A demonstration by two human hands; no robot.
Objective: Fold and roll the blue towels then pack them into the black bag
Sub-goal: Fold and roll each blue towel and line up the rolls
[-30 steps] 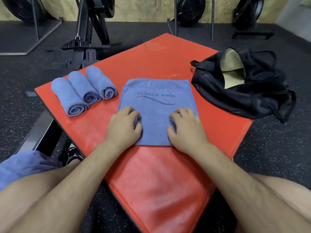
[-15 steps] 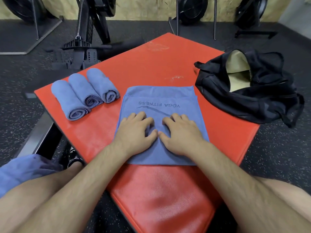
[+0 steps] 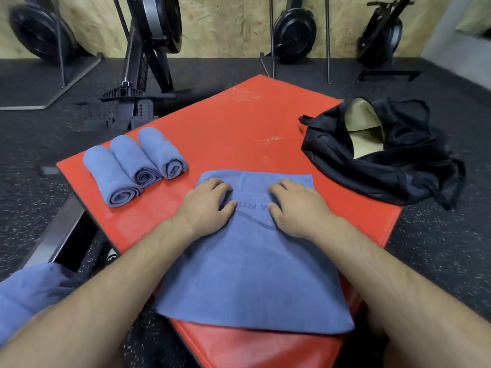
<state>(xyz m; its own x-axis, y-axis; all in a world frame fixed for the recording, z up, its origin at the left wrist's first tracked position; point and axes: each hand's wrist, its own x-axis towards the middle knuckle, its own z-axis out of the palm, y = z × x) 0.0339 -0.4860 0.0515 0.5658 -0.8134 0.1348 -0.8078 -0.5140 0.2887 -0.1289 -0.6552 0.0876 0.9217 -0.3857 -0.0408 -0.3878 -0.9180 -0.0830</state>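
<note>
A blue towel (image 3: 252, 274) with dark lettering lies flat on the red mat (image 3: 239, 120); its near edge reaches over the mat's front corner. My left hand (image 3: 206, 207) and my right hand (image 3: 296, 207) press on its far part, a gap apart, fingers bent with the tips down on the cloth. Three rolled blue towels (image 3: 134, 163) lie side by side at the mat's left edge. The black bag (image 3: 393, 166) sits at the mat's right edge, its mouth open and a pale lining showing.
More blue cloth (image 3: 32, 293) lies on my left leg at the lower left. Black gym machines (image 3: 143, 62) and metal poles stand on the dark speckled floor beyond the mat. A metal frame (image 3: 61, 229) runs under the mat's left side.
The towel has slid toward me and now covers the mat's front corner. My hands moved from side by side to spread apart on its far part, fingers more bent.
</note>
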